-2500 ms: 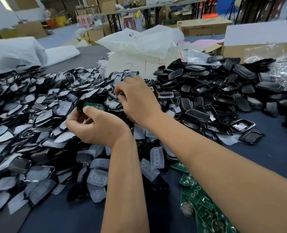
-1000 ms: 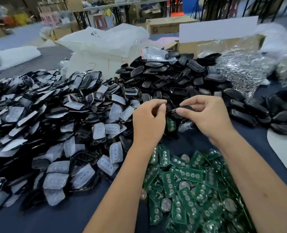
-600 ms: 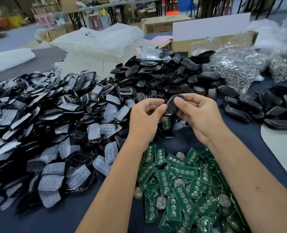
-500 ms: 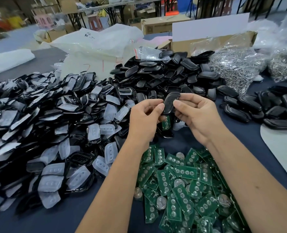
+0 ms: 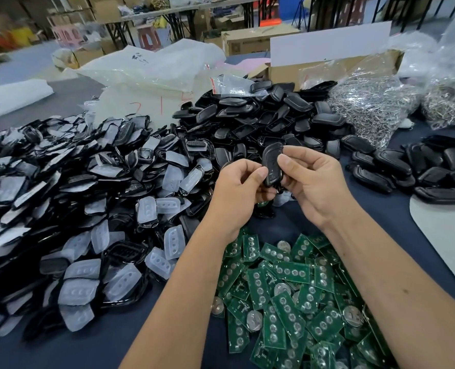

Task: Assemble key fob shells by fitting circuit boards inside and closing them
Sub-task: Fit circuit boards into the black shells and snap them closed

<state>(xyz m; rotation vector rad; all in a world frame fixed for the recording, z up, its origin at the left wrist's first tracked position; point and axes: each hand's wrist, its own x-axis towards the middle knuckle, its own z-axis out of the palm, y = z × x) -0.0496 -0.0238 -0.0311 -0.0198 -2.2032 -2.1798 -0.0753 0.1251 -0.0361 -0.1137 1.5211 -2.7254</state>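
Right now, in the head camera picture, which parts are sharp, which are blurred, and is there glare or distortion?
Head view: the key fob shell, held between left hand and right hand, is sharp, as are the green circuit boards; the far boxes and tables are soft; the clear plastic bags show bright glare; straight edges bend near the frame's sides, a wide-angle effect.

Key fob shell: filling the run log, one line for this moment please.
key fob shell | held by left hand, right hand | above circuit boards
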